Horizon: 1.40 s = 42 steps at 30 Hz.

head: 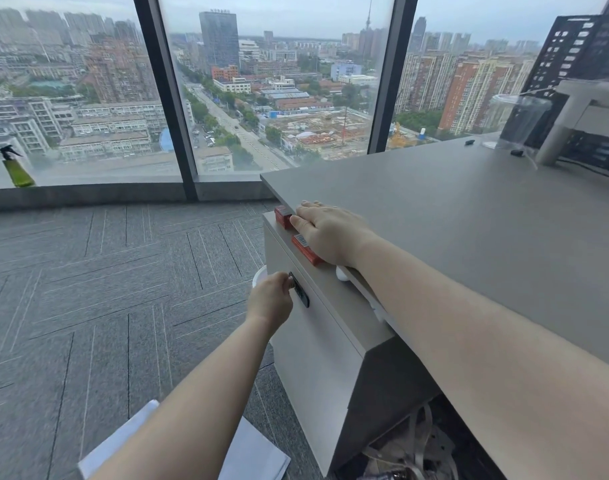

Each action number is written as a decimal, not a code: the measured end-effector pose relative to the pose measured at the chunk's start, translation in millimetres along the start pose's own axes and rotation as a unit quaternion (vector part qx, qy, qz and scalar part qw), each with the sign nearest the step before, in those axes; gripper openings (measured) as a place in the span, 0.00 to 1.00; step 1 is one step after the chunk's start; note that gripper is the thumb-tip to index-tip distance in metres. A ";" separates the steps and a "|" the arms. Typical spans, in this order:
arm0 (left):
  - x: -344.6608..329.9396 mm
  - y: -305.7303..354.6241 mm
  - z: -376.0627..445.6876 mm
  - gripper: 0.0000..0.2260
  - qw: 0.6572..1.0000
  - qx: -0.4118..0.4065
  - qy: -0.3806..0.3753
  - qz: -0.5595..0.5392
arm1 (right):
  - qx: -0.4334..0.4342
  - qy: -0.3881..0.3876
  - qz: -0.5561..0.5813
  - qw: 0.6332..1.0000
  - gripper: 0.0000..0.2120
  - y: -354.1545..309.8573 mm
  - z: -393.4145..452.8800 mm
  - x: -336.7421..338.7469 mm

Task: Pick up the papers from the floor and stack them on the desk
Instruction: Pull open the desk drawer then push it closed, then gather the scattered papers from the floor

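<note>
White papers (258,455) lie on the grey carpet at the bottom of the view, partly hidden by my left forearm. The grey desk (469,216) fills the right side. My left hand (270,301) is closed on a small knob at the black lock (301,294) on the front of the white cabinet (313,341) under the desk. My right hand (330,233) lies flat, palm down, on red boxes (304,249) on top of the cabinet, right at the desk's edge.
A grey carpet (105,289) stretches left toward floor-length windows. A green spray bottle (17,169) stands on the window ledge. A clear plastic cup (517,123), a white stand and a black perforated case stand at the desk's far right. Bags lie under the desk.
</note>
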<state>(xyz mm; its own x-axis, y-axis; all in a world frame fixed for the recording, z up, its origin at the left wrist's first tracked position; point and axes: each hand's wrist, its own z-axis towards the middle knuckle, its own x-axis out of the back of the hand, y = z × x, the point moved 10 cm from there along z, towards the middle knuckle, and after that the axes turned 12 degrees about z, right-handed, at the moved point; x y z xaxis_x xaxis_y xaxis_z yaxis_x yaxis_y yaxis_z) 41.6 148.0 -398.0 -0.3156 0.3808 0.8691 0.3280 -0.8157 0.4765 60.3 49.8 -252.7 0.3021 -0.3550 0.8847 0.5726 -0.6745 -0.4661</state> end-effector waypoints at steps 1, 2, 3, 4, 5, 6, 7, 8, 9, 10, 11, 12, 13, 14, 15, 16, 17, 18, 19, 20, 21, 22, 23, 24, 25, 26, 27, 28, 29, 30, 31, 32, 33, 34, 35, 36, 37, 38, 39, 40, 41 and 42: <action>0.0 2.5 -0.4 0.12 1.000 -0.003 -0.002 0.012 | 0.001 0.002 0.001 1.000 0.25 0.3 0.7 0.3; 0.8 5.0 -1.4 0.12 1.000 -0.006 -0.003 0.020 | 0.002 0.005 0.001 1.000 0.25 0.6 1.2 1.1; 1.7 6.4 -2.2 0.11 1.000 -0.007 -0.003 0.024 | 0.002 0.008 -0.001 1.000 0.25 0.4 1.7 1.5; 2.6 7.2 -2.7 0.09 1.000 -0.010 -0.001 0.029 | 0.003 0.009 -0.002 1.000 0.25 0.2 1.9 1.4; 3.5 7.6 -2.4 0.08 0.999 -0.015 0.003 0.036 | 0.004 0.008 -0.004 1.000 0.25 -0.4 1.7 1.1; 4.1 7.2 -1.9 0.07 0.999 -0.021 0.006 0.044 | 0.005 0.006 -0.006 1.000 0.25 -0.8 1.7 0.4; 3.8 5.9 -0.8 0.07 0.998 -0.027 0.006 0.052 | 0.006 0.006 -0.007 1.000 0.25 -0.9 1.7 0.3; 4.0 5.6 0.1 0.07 0.998 -0.031 0.003 0.058 | 0.007 0.008 -0.009 1.000 0.24 -0.6 1.7 0.7; 4.2 6.1 0.9 0.07 0.997 -0.038 0.001 0.061 | 0.009 0.011 -0.008 1.000 0.24 -0.2 1.8 1.3; 5.7 8.8 1.6 0.07 0.997 -0.046 0.002 0.063 | 0.010 0.015 -0.005 1.000 0.25 0.5 2.0 2.5; 6.7 10.5 1.9 0.08 0.997 -0.050 0.003 0.065 | 0.010 0.014 -0.004 1.000 0.25 0.5 1.5 3.1; 7.2 10.1 0.8 0.08 0.997 -0.047 0.003 0.068 | 0.010 0.011 -0.006 1.000 0.25 0.2 0.7 2.1; 7.3 8.6 0.3 0.09 0.997 -0.042 0.005 0.070 | 0.011 0.011 -0.010 1.000 0.25 -1.1 0.0 2.0; 7.4 7.3 -0.3 0.10 0.997 -0.036 0.004 0.068 | 0.013 0.011 -0.015 1.000 0.25 -2.0 -0.6 2.1; 6.8 5.8 -0.3 0.12 0.998 -0.032 0.000 0.061 | 0.013 0.012 -0.018 1.000 0.26 -2.7 -0.9 2.6; 6.2 4.5 0.2 0.13 0.998 -0.030 -0.005 0.051 | 0.013 0.015 -0.019 1.000 0.26 -2.7 -0.5 2.8; 4.3 1.3 0.8 0.13 0.999 -0.029 -0.016 0.040 | 0.014 0.015 -0.019 1.000 0.26 -2.6 0.0 2.2; 3.6 -3.1 -0.1 0.14 0.999 -0.028 -0.033 0.031 | 0.013 0.012 -0.022 1.000 0.26 -2.8 0.2 1.0; 3.4 -9.5 -1.3 0.16 0.998 -0.024 -0.052 0.024 | 0.012 0.008 -0.028 1.000 0.27 -3.6 -0.4 0.0; 3.5 -18.0 -2.9 0.19 0.997 -0.019 -0.072 0.020 | 0.012 0.007 -0.035 0.999 0.27 -5.0 -1.7 -0.7; 4.7 -27.4 -5.2 0.22 0.996 -0.014 -0.088 0.014 | 0.016 0.010 -0.044 0.999 0.26 -7.5 -3.3 -0.8; 7.2 -38.2 -7.6 0.24 0.995 -0.006 -0.097 0.005 | 0.024 0.014 -0.052 0.998 0.25 -11.7 -5.5 -1.2; 11.0 -50.9 -9.3 0.27 0.995 0.005 -0.100 -0.002 | 0.035 0.013 -0.061 0.997 0.24 -18.7 -7.6 -3.4; 14.8 -65.3 -10.4 0.28 0.995 0.018 -0.102 -0.007 | 0.049 0.004 -0.073 0.996 0.24 -28.2 -9.4 -8.8; 17.3 -81.9 -10.9 0.29 0.994 0.035 -0.103 -0.010 | 0.067 -0.008 -0.088 0.994 0.24 -39.9 -10.3 -17.1; 19.2 -98.7 -11.2 0.30 0.993 0.051 -0.105 -0.012 | 0.086 -0.019 -0.103 0.991 0.23 -52.8 -10.3 -27.0; 19.2 -116.1 -11.5 0.30 0.992 0.066 -0.108 -0.012 | 0.103 -0.029 -0.112 0.988 0.22 -65.6 -9.3 -38.6; 18.7 -132.4 -12.4 0.30 0.991 0.077 -0.110 -0.010 | 0.115 -0.042 -0.113 0.986 0.22 -76.8 -6.5 -52.2; 17.7 -147.8 -13.2 0.30 0.990 0.085 -0.114 -0.005 | 0.123 -0.057 -0.110 0.985 0.22 -85.9 -2.2 -67.6; 15.1 -162.7 -14.1 0.30 0.988 0.093 -0.120 0.001 | 0.125 -0.075 -0.107 0.983 0.22 -92.4 3.7 -84.8; 11.9 -177.7 -15.7 0.29 0.987 0.101 -0.128 0.007 | 0.123 -0.094 -0.107 0.982 0.23 -96.1 11.3 -103.8; 7.8 -193.7 -17.4 0.29 0.984 0.112 -0.136 0.013 | 0.118 -0.113 -0.106 0.981 0.22 -96.8 20.8 -124.5; 2.8 -210.2 -19.4 0.29 0.982 0.123 -0.145 0.018 | 0.107 -0.132 -0.103 0.980 0.22 -95.2 31.4 -146.0; -2.8 -227.6 -21.9 0.28 0.979 0.134 -0.154 0.026 | 0.091 -0.149 -0.097 0.980 0.20 -91.2 42.2 -167.9; -10.2 -245.9 -24.2 0.28 0.976 0.143 -0.164 0.033 | 0.071 -0.164 -0.090 0.980 0.18 -85.2 52.8 -190.4; -18.9 -265.6 -27.2 0.28 0.972 0.154 -0.173 0.040 | 0.054 -0.178 -0.081 0.979 0.17 -78.5 62.4 -213.9; -27.7 -286.2 -31.5 0.28 0.967 0.170 -0.182 0.045 | 0.041 -0.195 -0.071 0.977 0.18 -71.8 70.8 -239.0; -38.0 -309.0 -36.9 0.28 0.962 0.189 -0.191 0.051 | 0.031 -0.213 -0.060 0.975 0.20 -65.0 77.9 -265.6; -49.3 -331.9 -44.2 0.28 0.955 0.212 -0.198 0.054 | 0.021 -0.230 -0.050 0.972 0.22 -56.9 83.7 -292.9; -61.7 -354.0 -52.4 0.28 0.949 0.235 -0.206 0.053 | 0.009 -0.244 -0.040 0.969 0.23 -47.1 88.5 -319.2; -75.2 -373.4 -61.6 0.28 0.941 0.256 -0.213 0.050 | -0.006 -0.257 -0.027 0.966 0.24 -35.5 91.9 -346.2; -89.3 -391.9 -73.0 0.28 0.933 0.280 -0.222 0.046 | -0.022 -0.271 -0.017 0.962 0.23 -22.9 93.2 -373.2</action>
<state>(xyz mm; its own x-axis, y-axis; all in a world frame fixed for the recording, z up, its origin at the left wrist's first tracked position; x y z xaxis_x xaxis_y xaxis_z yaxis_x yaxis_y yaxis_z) -123.7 401.9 -672.0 0.0949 0.5648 0.8197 0.7887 -0.5451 0.2842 5.5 258.1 -572.2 0.6439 0.0484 0.7636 0.5594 -0.7107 -0.4266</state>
